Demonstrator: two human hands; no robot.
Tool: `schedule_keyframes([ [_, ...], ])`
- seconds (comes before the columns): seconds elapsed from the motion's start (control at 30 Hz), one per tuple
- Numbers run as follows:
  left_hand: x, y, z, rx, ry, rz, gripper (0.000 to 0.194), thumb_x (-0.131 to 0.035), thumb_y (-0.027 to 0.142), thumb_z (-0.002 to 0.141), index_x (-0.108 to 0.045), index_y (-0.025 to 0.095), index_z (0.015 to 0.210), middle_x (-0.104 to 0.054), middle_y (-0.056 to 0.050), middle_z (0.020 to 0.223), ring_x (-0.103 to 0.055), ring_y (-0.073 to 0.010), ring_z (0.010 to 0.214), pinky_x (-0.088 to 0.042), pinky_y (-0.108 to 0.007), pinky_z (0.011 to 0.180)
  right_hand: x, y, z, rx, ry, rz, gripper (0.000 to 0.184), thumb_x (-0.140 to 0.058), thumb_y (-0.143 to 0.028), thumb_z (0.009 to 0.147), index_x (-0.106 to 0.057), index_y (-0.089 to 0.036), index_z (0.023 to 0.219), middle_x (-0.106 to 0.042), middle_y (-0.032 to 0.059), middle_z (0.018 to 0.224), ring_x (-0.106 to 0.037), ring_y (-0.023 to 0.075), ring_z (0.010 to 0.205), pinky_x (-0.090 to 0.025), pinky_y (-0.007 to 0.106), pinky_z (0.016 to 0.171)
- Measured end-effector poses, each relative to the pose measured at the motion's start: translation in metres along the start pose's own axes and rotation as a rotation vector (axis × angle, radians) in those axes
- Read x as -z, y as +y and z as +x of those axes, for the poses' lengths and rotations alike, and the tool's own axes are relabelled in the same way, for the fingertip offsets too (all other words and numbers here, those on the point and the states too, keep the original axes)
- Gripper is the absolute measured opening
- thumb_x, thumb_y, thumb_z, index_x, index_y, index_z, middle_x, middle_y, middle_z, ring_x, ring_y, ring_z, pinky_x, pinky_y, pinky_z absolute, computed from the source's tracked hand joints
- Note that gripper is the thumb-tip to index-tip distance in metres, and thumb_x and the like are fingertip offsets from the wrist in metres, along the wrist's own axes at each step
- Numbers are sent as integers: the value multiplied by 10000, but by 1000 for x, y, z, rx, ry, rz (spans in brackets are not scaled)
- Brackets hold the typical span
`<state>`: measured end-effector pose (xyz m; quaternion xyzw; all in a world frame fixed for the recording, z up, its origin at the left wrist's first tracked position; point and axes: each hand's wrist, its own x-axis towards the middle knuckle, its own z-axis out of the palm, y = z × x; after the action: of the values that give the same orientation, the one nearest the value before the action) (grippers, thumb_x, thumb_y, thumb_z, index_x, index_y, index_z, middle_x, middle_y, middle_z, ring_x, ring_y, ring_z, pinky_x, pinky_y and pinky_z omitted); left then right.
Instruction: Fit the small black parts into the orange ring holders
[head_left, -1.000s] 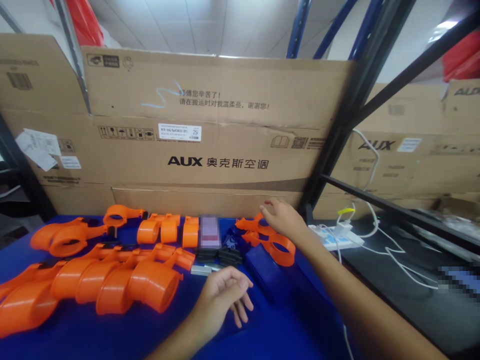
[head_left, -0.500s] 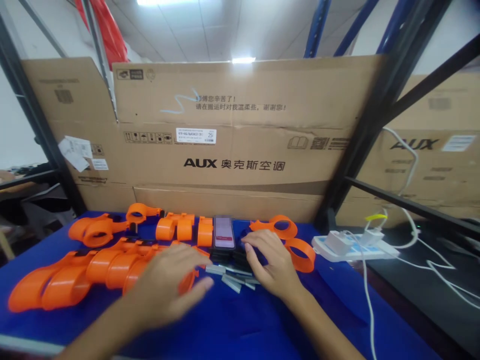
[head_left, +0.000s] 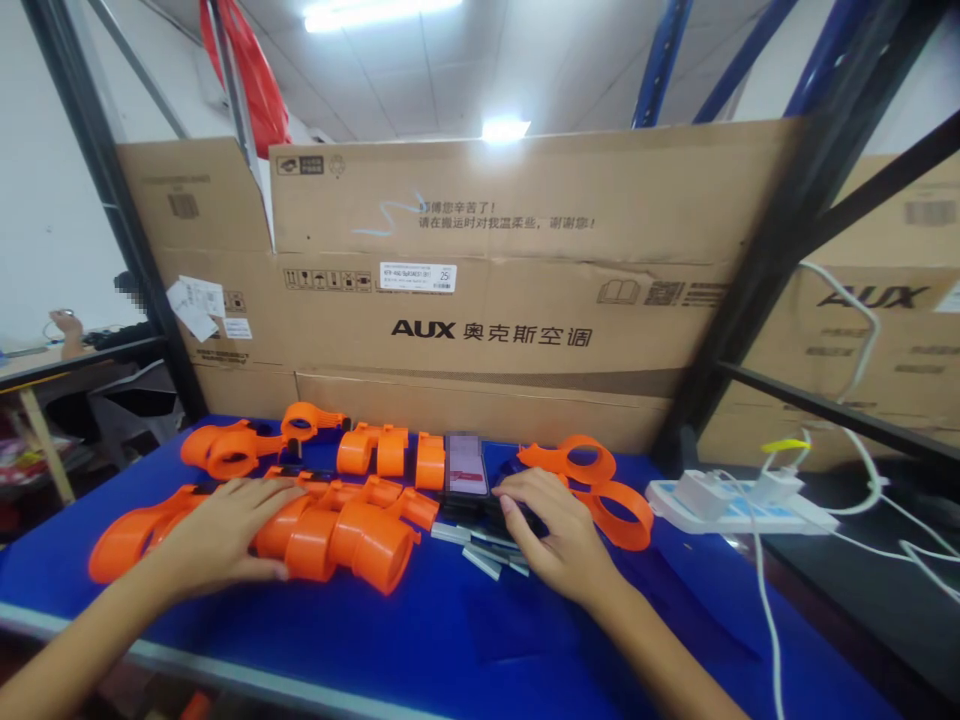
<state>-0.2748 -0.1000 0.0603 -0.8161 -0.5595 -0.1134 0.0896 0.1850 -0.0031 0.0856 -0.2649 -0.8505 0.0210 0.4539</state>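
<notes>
My left hand point(head_left: 225, 525) lies flat on a row of large orange plastic cup-shaped parts point(head_left: 352, 535) on the blue table point(head_left: 465, 640), fingers spread over one of them. My right hand point(head_left: 551, 530) rests palm down at the table's middle, its fingertips on a small pile of black parts and grey metal strips point(head_left: 480, 550). A phone point(head_left: 465, 468) stands just behind that pile. Orange ring-shaped parts point(head_left: 600, 485) lie right beside my right hand. Whether either hand grips anything is not visible.
More orange parts point(head_left: 300, 440) line the back of the table. Big cardboard boxes point(head_left: 495, 300) wall off the rear. A black rack post point(head_left: 757, 260) rises at the right, with a white power strip point(head_left: 735, 500) and cables beyond it. Another person's hand point(head_left: 69, 325) shows far left.
My left hand moved left onto the orange cup-shaped parts. My right hand came back from the orange rings to the black pile. The view shifted left.
</notes>
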Motion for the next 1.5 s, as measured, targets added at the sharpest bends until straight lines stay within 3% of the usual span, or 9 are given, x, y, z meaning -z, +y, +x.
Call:
schedule_keyframes([
  [0.13,-1,-5,4,-12,-26,1,926,-718,770,680,-545,319,1470,-605,-124,1437,-540,-417,1297,-341,-536,1113,-8,-14,2,68,-83,23,173,-525,-213,985,-697,-231,999,-748,80,964,-670,236,849,-525,403,768],
  [0.47,-15,-12,7,-60,59,64,672,-621,689,824,-651,259,1340,-717,-140,1151,-674,-354,1044,-485,-470,947,-36,-49,4,198,-228,74,192,-503,-200,985,-689,-218,1030,-737,71,918,-643,213,826,-487,366,759],
  [0.6,-14,-8,7,-71,97,60,636,-610,655,845,-658,252,1335,-725,-139,1157,-690,-346,1017,-511,-455,913,-47,-63,3,193,-303,42,187,-507,-189,973,-678,-214,1045,-728,75,969,-628,215,864,-461,352,748],
  [0.73,-3,-10,4,-77,68,53,695,-633,666,826,-609,290,1410,-702,-132,1270,-653,-368,1140,-450,-495,1024,-51,-68,2,211,-361,59,194,-506,-171,959,-665,-214,1062,-724,67,1041,-620,207,896,-447,346,776],
  [0.83,5,-21,-5,-76,31,60,815,-686,704,762,-539,343,1478,-634,-122,1403,-570,-408,1268,-373,-542,1098,-49,-65,1,204,-380,61,193,-491,-170,970,-665,-216,1040,-722,64,1030,-617,206,898,-434,342,781],
  [0.93,4,-32,-15,-39,-1,66,834,-659,716,784,-488,353,1516,-591,-119,1460,-566,-416,1269,-438,-510,1033,-49,-62,0,190,-371,67,190,-482,-173,980,-665,-216,1005,-720,62,998,-618,204,888,-419,334,767],
  [1.3,-18,-30,-12,-32,93,181,686,-553,684,882,-601,265,1422,-685,-151,1302,-640,-380,1171,-546,-448,902,-58,-60,3,137,-406,42,191,-476,-209,997,-665,-207,972,-709,66,950,-603,210,883,-405,339,769],
  [1.4,-12,-27,-11,-47,101,180,663,-537,654,906,-572,257,1435,-706,-121,1266,-668,-365,1126,-564,-426,857,-61,-63,2,42,-366,15,179,-525,-268,984,-652,-199,1091,-705,90,1068,-600,239,967,-435,382,852],
  [1.5,-7,-22,-8,-54,104,162,656,-544,635,907,-535,270,1452,-708,-103,1268,-680,-358,1111,-570,-425,852,-64,-68,4,-24,-333,20,353,-596,-345,952,-589,-199,1273,-654,116,1266,-574,281,1100,-443,441,950],
])
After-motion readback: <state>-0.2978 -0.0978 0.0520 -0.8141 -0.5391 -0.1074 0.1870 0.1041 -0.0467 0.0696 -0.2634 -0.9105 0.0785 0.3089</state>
